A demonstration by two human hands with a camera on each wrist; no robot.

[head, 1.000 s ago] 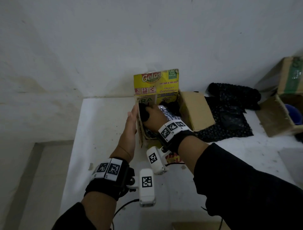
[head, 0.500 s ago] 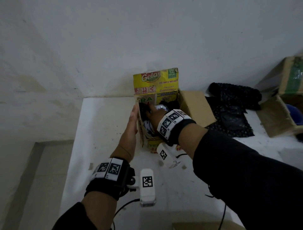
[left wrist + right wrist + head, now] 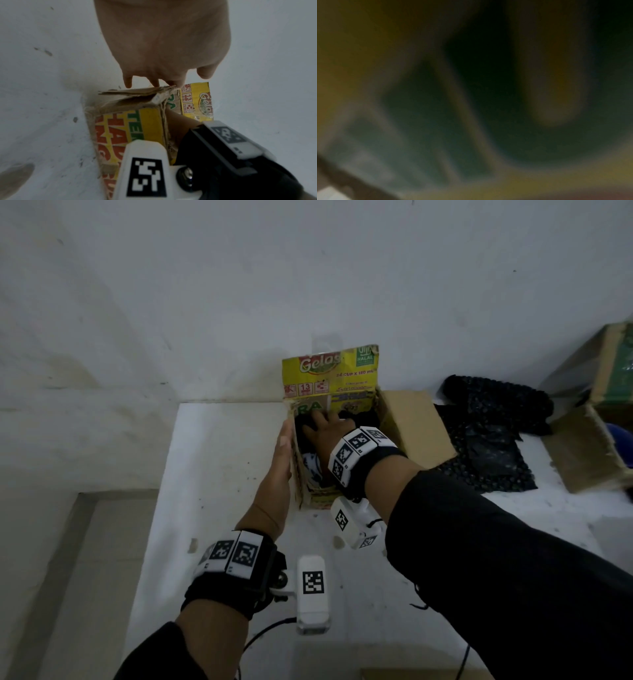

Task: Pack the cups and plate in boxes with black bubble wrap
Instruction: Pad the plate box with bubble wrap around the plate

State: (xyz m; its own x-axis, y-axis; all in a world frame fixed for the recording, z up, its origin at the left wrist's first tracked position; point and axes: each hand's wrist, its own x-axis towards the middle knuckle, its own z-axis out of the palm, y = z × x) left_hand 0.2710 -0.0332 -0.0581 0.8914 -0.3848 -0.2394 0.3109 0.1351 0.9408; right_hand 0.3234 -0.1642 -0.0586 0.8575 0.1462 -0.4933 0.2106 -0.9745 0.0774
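Centrally, the yellow box (image 3: 329, 392) stands open on the white surface (image 3: 219, 460). Left hand (image 3: 279, 470), fingers straight, presses flat against its left wall. Right hand (image 3: 325, 426) reaches inside onto black bubble wrap (image 3: 303, 422); its grip cannot be told. More bubble wrap (image 3: 486, 440) lies to the right.

Dim white wall (image 3: 239, 285), white tabletop (image 3: 212, 474)

right wrist view: blurred, unreadable | right hand (image 3: 325, 428) fingertips hidden inside box (image 3: 416, 429) | grasp unclear
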